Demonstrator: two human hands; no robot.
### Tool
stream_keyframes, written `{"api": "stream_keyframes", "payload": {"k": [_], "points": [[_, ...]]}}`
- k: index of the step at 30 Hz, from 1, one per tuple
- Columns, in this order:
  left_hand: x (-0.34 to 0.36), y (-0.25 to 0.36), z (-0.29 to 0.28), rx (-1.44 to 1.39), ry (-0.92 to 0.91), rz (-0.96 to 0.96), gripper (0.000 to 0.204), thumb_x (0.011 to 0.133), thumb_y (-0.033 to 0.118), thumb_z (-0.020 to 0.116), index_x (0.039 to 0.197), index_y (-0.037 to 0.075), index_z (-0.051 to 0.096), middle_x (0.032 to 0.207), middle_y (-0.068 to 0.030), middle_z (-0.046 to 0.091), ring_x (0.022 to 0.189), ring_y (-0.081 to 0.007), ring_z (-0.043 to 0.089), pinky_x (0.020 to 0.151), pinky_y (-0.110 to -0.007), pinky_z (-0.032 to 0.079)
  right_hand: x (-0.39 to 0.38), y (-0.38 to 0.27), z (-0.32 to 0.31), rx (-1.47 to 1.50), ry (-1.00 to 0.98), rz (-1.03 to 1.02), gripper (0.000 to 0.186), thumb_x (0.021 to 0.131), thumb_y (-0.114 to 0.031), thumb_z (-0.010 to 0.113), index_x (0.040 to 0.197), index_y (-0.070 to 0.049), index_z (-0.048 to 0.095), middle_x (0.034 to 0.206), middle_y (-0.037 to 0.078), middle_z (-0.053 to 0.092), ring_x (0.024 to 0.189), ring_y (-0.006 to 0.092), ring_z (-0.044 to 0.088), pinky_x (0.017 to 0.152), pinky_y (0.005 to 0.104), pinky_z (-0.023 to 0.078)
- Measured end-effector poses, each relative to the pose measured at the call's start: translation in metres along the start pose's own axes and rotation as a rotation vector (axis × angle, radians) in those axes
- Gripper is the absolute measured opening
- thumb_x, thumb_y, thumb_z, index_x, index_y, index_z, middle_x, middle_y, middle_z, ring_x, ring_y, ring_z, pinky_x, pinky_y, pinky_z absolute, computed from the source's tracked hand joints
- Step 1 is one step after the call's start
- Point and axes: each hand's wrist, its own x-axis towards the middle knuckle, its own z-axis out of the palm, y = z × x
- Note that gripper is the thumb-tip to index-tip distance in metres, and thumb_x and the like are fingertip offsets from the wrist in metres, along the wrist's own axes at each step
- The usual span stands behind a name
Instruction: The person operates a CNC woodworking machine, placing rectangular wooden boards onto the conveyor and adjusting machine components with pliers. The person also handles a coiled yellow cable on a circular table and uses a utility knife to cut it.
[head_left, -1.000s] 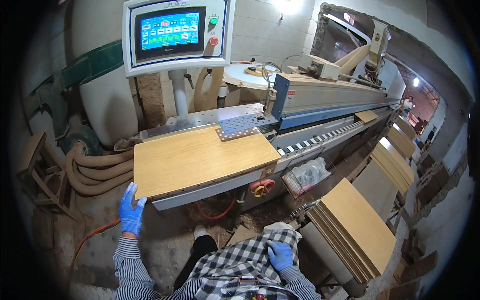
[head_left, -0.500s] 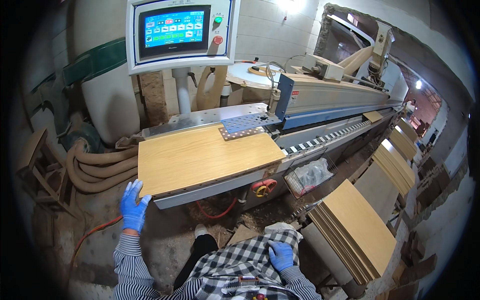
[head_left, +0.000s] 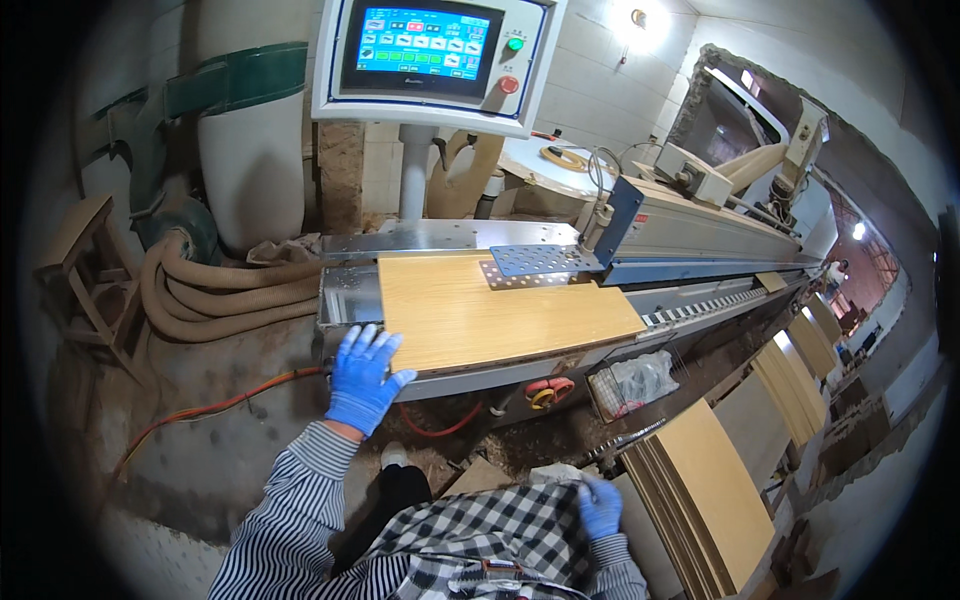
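A light wood panel (head_left: 490,310) lies flat on the metal infeed table (head_left: 440,240) of a long machine, its far edge under a perforated metal plate (head_left: 535,260). My left hand (head_left: 362,378), in a blue glove, has its fingers spread against the panel's near left corner. My right hand (head_left: 600,505), also blue-gloved, rests low by my checked clothing near a stack of similar panels (head_left: 700,490), holding nothing that I can see.
A touch-screen control box (head_left: 430,55) with a green and a red button hangs above the table. Corrugated hoses (head_left: 215,290) and a wooden stool (head_left: 85,265) lie at the left. An orange cable (head_left: 220,405) runs across the floor. More panel stacks (head_left: 800,370) line the right side.
The wood panel has slid to the right along the machine table, and my left hand has followed it, from below its left corner to flat against that corner. My right hand has stayed put.
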Motion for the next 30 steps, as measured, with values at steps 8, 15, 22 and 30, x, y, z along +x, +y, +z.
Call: {"api": "stream_keyframes", "payload": {"k": [8,15,22,30], "points": [[0.008,0.008,0.018,0.11,-0.058,0.057,0.059,0.083,0.049,0.058,0.123,0.005,0.055,0.102,-0.0091,0.065,0.085,-0.0209,0.063,0.088,-0.038,0.045,0.093,0.055,-0.073,-0.731,0.122,-0.083,0.051,0.073,-0.013,0.064,0.123,-0.011,0.054,0.128,0.011,0.052,0.116,0.0324,0.047,0.098,0.0449,0.036],[0.009,0.009,0.024,0.132,-0.047,0.056,0.054,0.085,0.049,0.055,0.118,0.006,0.059,0.093,-0.0075,0.066,0.079,-0.0192,0.064,0.084,-0.037,0.047,0.098,0.109,-0.076,-0.76,-0.007,-0.137,0.053,0.07,-0.01,0.059,0.122,-0.009,0.054,0.125,0.011,0.055,0.115,0.0332,0.048,0.098,0.0428,0.038],[0.009,0.01,0.025,0.123,-0.044,0.04,0.052,0.084,0.047,0.057,0.115,0.006,0.061,0.095,-0.008,0.067,0.081,-0.0198,0.064,0.086,-0.038,0.047,0.066,0.097,-0.08,-0.769,0.043,0.049,0.045,0.074,-0.007,0.054,0.12,-0.009,0.055,0.121,0.01,0.057,0.106,0.0312,0.052,0.09,0.0425,0.042],[0.008,0.008,0.029,0.149,0.031,0.072,0.051,0.084,0.049,0.055,0.111,0.007,0.061,0.09,-0.0068,0.065,0.078,-0.019,0.063,0.085,-0.038,0.046,0.092,0.081,-0.091,-0.851,-0.055,-0.172,0.048,0.074,-0.009,0.055,0.122,-0.011,0.054,0.122,0.008,0.056,0.108,0.0295,0.052,0.091,0.0426,0.041]]}}
